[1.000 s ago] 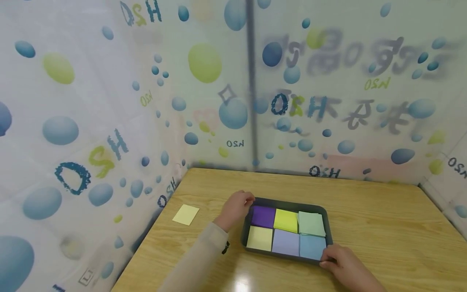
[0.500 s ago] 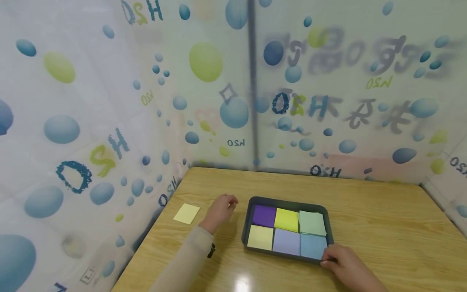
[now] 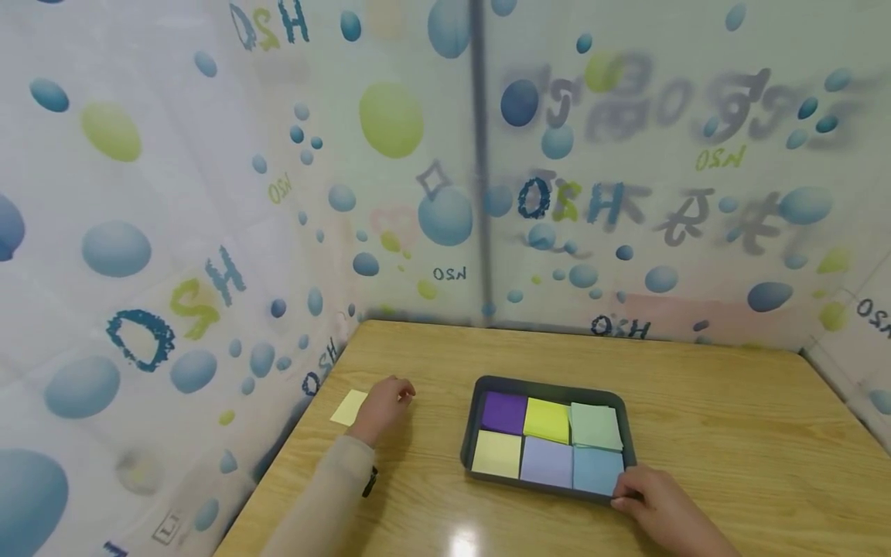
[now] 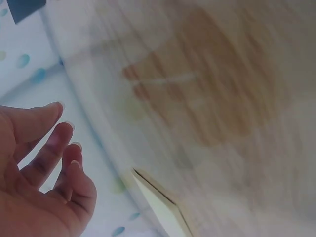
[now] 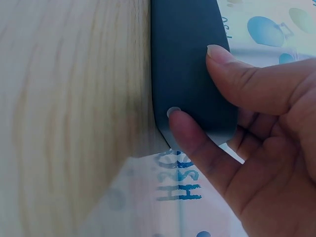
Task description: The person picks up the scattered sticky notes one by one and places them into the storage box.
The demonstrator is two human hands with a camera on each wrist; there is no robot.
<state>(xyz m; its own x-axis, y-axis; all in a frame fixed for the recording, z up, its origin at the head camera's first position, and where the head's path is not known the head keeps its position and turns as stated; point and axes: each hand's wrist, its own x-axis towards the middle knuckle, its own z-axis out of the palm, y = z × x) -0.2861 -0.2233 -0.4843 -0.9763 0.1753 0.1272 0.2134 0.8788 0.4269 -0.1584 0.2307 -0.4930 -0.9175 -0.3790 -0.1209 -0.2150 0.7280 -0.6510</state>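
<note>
A dark grey tray (image 3: 468, 437) on the table holds sticky-note pads: purple (image 3: 504, 412), bright yellow (image 3: 546, 420) and pale green (image 3: 595, 426) in the far row, cream (image 3: 497, 453), lavender (image 3: 546, 462) and blue (image 3: 598, 470) in the near row. My right hand (image 3: 657, 499) grips the tray's near right corner, thumb and a fingertip against its wall (image 5: 190, 64). Left of the tray, my left hand (image 3: 381, 408) is above the table, fingers loosely bent around nothing. It partly covers a pale yellow pad (image 3: 346, 408), seen edge-on in the left wrist view (image 4: 160, 210).
The wooden table (image 3: 724, 418) extends to the right of the tray and behind it. A curtain with printed bubbles (image 3: 411, 232) hangs along the left and back edges. A dark band (image 3: 371, 481) circles my left wrist.
My left hand has left the tray's far left corner and moved left to beside the pale yellow pad. My right hand stays at the tray's corner, and the tray has barely moved.
</note>
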